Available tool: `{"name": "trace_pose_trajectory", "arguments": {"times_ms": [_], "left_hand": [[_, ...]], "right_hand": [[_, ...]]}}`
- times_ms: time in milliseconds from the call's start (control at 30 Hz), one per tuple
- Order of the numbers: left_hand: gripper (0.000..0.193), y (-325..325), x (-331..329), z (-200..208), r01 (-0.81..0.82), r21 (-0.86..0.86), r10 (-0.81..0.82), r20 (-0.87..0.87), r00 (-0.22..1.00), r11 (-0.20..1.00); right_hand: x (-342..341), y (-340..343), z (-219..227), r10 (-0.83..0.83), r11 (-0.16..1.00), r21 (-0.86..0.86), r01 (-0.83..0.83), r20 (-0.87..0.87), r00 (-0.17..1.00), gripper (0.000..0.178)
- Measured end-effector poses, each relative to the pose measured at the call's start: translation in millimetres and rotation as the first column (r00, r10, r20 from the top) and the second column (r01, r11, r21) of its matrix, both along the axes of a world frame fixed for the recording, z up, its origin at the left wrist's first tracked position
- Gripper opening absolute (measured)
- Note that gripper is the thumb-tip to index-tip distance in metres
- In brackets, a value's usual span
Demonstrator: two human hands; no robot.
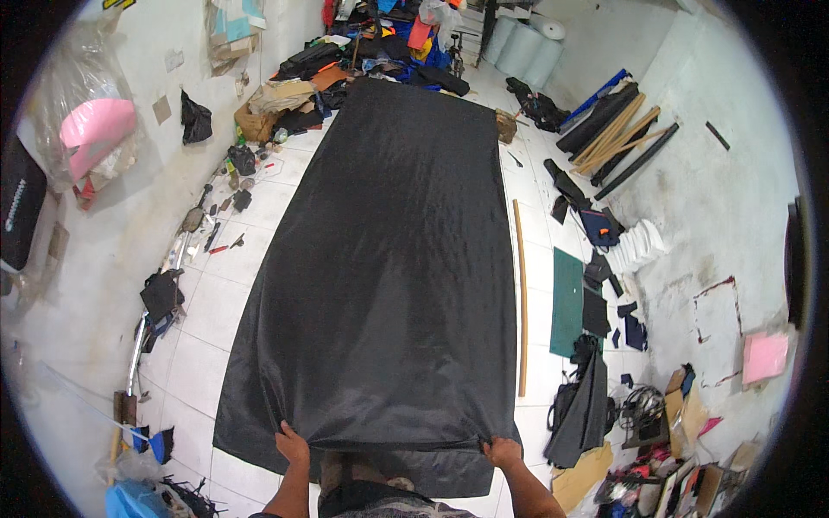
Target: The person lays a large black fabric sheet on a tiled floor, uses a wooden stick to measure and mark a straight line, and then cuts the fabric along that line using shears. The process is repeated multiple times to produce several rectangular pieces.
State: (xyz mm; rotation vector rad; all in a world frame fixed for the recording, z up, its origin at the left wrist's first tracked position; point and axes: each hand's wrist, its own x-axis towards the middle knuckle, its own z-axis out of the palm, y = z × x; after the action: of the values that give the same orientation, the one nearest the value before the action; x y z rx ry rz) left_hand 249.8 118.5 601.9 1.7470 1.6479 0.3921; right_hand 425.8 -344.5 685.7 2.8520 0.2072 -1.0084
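A long sheet of black fabric [389,259] stretches over the white tiled floor, from my legs to the far end of the room. My left hand [292,445] pinches its near edge on the left. At the right end of the same edge, my right hand [503,451] grips the cloth too. Creases run out from both grips, and the edge between them is lifted a little. Beneath it, more black fabric lies on the floor and sticks out at the lower left and around my feet.
Right of the fabric lie a long wooden stick [521,298] and a green cutting mat [566,302]. Rolls and tubes [617,138] lean on the right wall. Fabric heaps [380,56] fill the far end. Small scraps and tools [220,242] line the left wall. A cluttered pile [665,483] stands lower right.
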Motion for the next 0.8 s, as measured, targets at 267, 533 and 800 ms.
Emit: {"name": "trace_pose_trajectory", "arguments": {"times_ms": [267,533,800], "left_hand": [[0.058,-46.4,-168.0,-43.6,0.028,0.320,-0.081,0.153,0.985,0.947],[0.054,-98.6,-349.5,-62.7,0.051,0.078,-0.028,-0.270,0.962,0.996],[0.040,-282.1,-406.7,21.3,0.917,-0.347,-0.978,-0.135,0.158,0.196]], "right_hand": [[-169.7,-71.3,-77.4,0.045,0.963,0.266,-0.050,0.025,0.999,0.053],[-263.3,-100.6,-128.6,-0.017,0.860,0.506,-0.066,0.157,0.987,0.047],[-258.2,-145.1,-193.9,0.170,0.940,0.256,-0.225,0.219,0.961,0.044]]}}
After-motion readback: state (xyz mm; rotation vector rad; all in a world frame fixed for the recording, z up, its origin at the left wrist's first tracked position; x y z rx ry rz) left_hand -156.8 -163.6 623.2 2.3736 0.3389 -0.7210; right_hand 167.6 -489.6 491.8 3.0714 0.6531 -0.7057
